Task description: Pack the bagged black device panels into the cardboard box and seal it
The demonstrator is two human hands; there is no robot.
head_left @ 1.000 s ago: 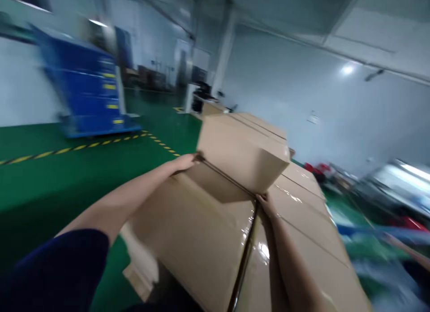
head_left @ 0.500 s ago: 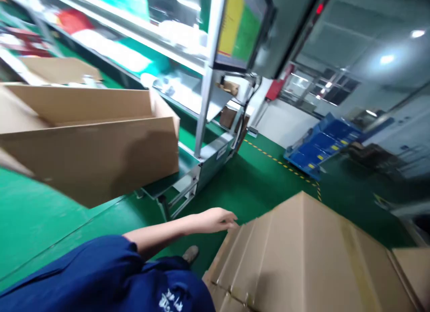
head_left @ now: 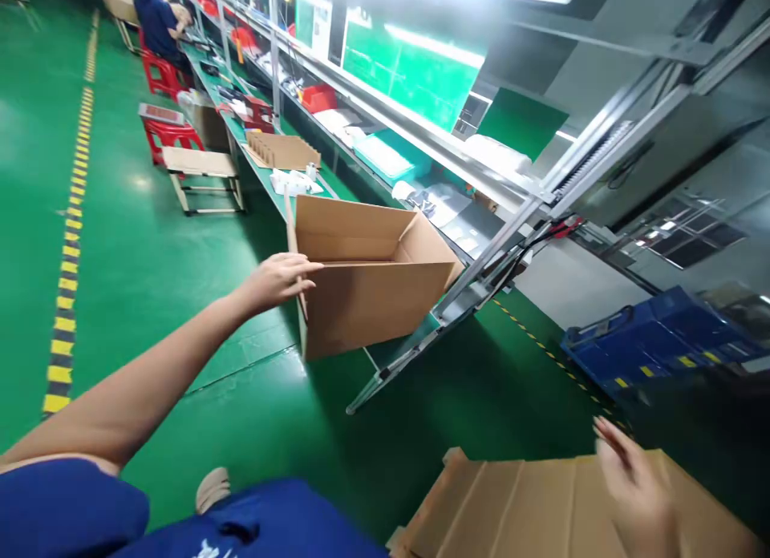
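An open-topped cardboard box [head_left: 373, 309] rests on the end of the long workbench, tilted in view, with its inside partly visible. My left hand [head_left: 273, 284] is at the near left corner of its rim, fingers over the edge and thumb against the front wall. Low on the right, my right hand [head_left: 641, 494] hovers in front of a stack of cardboard [head_left: 511, 502]. It is somewhat blurred, with its fingers loosely bent and apart, and nothing shows in it. Whether it touches the stack I cannot tell.
Behind the box, cardboard dividers [head_left: 285, 151] lie on the workbench [head_left: 265, 173]. A metal frame post [head_left: 499, 241] rises right of the box. A stool [head_left: 198, 161] and red stools [head_left: 172, 133] stand left; a seated person [head_left: 157, 25] works farther back. Blue crates [head_left: 655, 333] stand right.
The view has swung left. My left hand has moved from beside the cardboard stack to the box's corner. My right hand has come into view over the stack.
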